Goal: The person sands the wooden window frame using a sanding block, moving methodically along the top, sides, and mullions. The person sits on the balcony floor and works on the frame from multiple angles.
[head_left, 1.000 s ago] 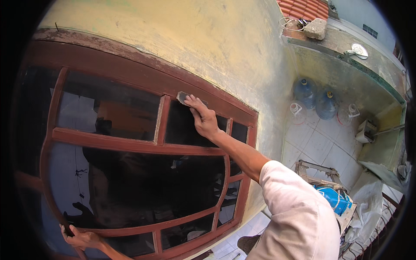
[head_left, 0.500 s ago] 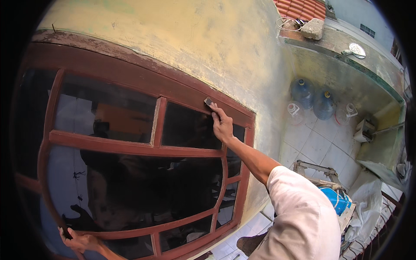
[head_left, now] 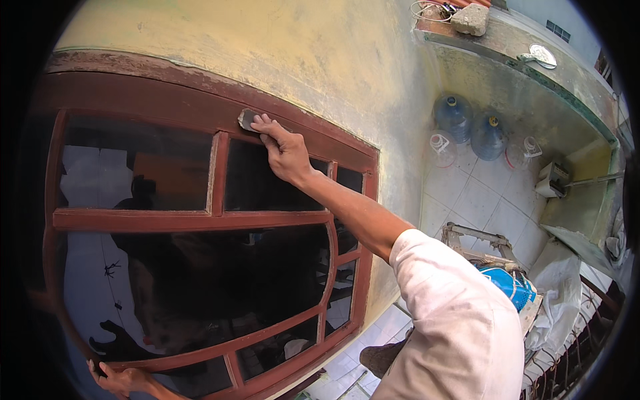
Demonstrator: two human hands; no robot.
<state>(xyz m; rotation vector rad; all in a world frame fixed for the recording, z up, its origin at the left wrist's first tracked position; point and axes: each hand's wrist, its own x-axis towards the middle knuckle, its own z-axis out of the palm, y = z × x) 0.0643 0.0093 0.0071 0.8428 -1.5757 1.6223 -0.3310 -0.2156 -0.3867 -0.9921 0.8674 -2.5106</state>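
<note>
A brown-red wooden window frame with dark glass panes fills the left side. My right hand reaches up to its top rail and presses a small dark grey pad, which looks like folded sandpaper, flat on the wood under the fingertips. The pad lies above the upper pane, close to an upright bar with a pale, worn edge. Low at the left, my left hand is curled round the curved lower corner of the frame, its fingers partly behind the wood. The glass mirrors dark shapes and sky.
A yellowish, worn wall surrounds the window. At the right, two blue water jugs and clear containers stand on white tiles. A metal frame, a blue item and plastic sheeting lie beside my right arm. A stone block rests on the ledge.
My right hand has slid the pad leftward along the top rail, toward the upright bar. My left hand keeps its hold on the lower corner. The whole view has shifted slightly.
</note>
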